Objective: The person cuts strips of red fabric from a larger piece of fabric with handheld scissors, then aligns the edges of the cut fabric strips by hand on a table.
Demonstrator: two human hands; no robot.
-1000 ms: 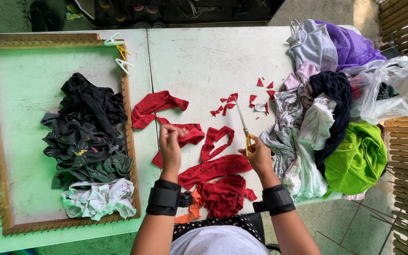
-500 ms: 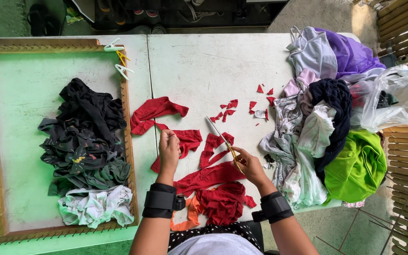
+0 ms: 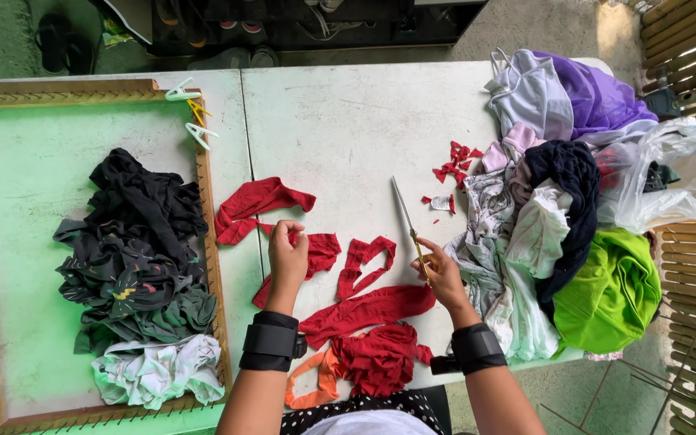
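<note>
We see our left hand (image 3: 287,258) closed in a loose fist, its fingers (image 3: 282,231) pinched on the end of a red cloth strip (image 3: 316,251) that lies on the white desk (image 3: 340,121) just beside it. Our right hand (image 3: 445,275) has its fingers wrapped shut around the handles of a pair of scissors (image 3: 408,225), whose blades lie together and point up and away across the desk. Between our hands rest more red strips (image 3: 368,304), and a crumpled red heap (image 3: 379,358) sits near the desk's front edge. Small red scraps (image 3: 454,159) lie by the pile of mixed clothes (image 3: 561,209) to our right. To our left, a wooden frame (image 3: 207,242) holds dark fabric bundles (image 3: 134,242).
</note>
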